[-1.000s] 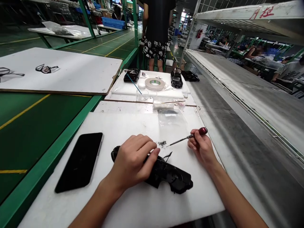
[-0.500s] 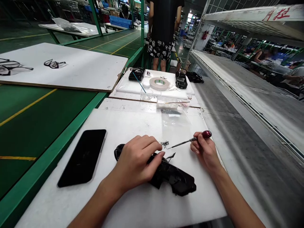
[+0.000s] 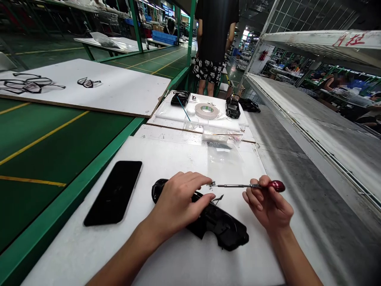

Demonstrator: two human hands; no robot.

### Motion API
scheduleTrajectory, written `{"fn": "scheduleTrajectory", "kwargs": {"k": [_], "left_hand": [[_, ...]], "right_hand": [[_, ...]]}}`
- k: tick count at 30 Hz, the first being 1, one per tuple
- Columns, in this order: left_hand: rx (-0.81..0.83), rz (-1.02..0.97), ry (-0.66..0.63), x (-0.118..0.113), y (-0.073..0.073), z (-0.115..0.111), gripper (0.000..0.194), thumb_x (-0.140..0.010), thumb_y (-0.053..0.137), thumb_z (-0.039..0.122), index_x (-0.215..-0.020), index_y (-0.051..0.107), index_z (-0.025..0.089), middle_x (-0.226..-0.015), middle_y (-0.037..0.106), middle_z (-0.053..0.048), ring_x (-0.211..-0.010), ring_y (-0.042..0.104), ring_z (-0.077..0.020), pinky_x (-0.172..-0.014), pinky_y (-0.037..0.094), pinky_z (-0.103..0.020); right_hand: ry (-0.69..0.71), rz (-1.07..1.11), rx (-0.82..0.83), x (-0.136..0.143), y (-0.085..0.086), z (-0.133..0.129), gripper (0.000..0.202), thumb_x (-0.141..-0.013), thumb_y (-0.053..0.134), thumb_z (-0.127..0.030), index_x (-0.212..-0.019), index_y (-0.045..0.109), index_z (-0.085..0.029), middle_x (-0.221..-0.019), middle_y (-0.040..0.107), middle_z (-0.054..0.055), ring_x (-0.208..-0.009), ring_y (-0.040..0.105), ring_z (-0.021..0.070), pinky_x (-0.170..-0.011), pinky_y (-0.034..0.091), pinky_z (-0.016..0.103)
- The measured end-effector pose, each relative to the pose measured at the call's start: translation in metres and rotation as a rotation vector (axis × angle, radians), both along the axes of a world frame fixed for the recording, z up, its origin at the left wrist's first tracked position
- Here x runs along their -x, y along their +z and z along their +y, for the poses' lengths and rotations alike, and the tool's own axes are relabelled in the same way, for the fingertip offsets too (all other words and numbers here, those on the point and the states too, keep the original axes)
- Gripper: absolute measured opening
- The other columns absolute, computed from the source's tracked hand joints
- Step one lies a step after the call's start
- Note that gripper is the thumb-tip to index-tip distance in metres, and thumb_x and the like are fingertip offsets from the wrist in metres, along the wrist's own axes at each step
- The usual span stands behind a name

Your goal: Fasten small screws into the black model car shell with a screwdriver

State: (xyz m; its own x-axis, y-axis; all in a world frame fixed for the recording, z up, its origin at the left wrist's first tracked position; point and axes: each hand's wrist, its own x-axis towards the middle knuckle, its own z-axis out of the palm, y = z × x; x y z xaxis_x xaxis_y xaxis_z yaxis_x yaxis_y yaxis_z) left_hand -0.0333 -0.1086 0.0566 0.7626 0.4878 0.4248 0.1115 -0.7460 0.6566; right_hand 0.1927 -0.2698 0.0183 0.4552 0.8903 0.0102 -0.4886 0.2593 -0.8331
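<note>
Screwdriver has swung from a downward slant to nearly level since the earlier frame; its tip is now at the loose pile of tiny dark pieces. That's the slim metal-shafted screwdriver with a glossy red handle, in the right hand: thumb and index fingers pinch it, the rest curl loosely. Level hold probably lets the tip get in low at the pile. Can't tell if it's touching a piece.

Left hand lies over the long black plastic housing, likely steadying it; thumb and index fingers are spread, index tip just beside the pile. Housing sits slantwise on the white foam sheet over the bench, presumably padding against scratches. Pile is close to both hands, so short reach.

Count: 1 screwdriver, 1 housing at the hands, 1 black flat phone to the left, 1 pale tape roll farther up, 2 black housings flanking it. Tiny pieces: too small to count.
</note>
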Motion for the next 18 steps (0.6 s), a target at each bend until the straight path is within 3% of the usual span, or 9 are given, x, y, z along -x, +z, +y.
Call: {"fn": "scheduleTrajectory", "kwargs": {"k": [10,18], "left_hand": [[0.024,-0.077,0.037,0.0001,-0.0020,-0.0035,0.007,-0.091,0.079,0.017,-0.095,0.075,0.020,-0.094,0.080,0.004,-0.085,0.072,-0.0156,-0.080,0.046,-0.034],[0.042,-0.101,-0.029,0.0007,-0.0028,-0.0019,0.012,-0.098,0.068,0.012,-0.098,0.075,0.022,-0.092,0.078,0.004,-0.084,0.069,-0.0127,-0.081,0.045,-0.032]], "right_hand": [[0.060,-0.014,-0.063,0.0013,-0.0022,-0.0061,0.012,-0.087,0.068,-0.039,-0.090,0.064,-0.029,-0.068,0.048,-0.004,-0.047,0.041,0.0097,-0.062,0.034,0.035],[0.041,-0.025,-0.052,0.0016,0.0022,-0.0083,0.015,-0.085,0.071,-0.041,-0.087,0.063,-0.029,-0.066,0.048,-0.004,-0.045,0.040,0.0100,-0.061,0.034,0.035]]}}
